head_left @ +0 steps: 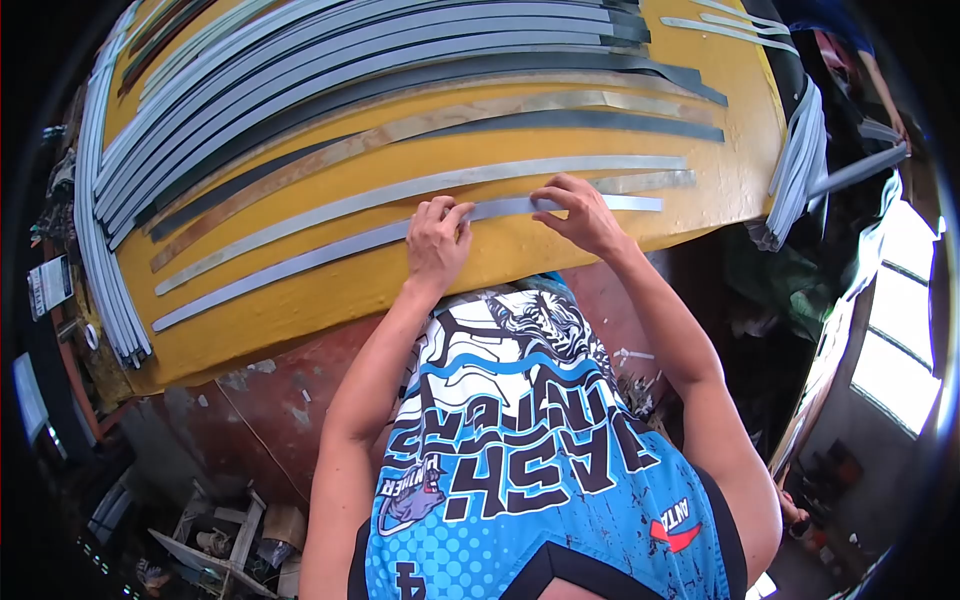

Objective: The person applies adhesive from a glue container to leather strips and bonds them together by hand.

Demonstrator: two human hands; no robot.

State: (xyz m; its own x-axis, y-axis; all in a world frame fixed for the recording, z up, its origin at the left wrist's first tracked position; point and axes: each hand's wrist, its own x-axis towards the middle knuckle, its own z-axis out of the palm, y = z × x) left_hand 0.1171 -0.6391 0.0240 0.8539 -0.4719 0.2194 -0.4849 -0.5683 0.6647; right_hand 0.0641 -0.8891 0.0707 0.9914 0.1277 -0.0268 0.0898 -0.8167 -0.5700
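A long pale grey strip (300, 264) lies along the near part of the yellow table (350, 298). My left hand (438, 238) rests on it near its middle, with thumb and fingers bent around its edges. To the right, my right hand (578, 214) is at the same strip, its thumb and index finger curved close to the edge. Whether either hand pinches the strip is hard to make out. Just beyond lies a second light strip (400, 196), and past that a brownish, stained strip (330, 158) beside a dark grey one (590, 119).
Many grey strips (300, 95) lie in rows at the table's far side. Bundles of strips hang over the left edge (92, 240) and right corner (800, 150). Another person's arm (885, 95) shows at the upper right. Below left stands a wooden frame (215, 540).
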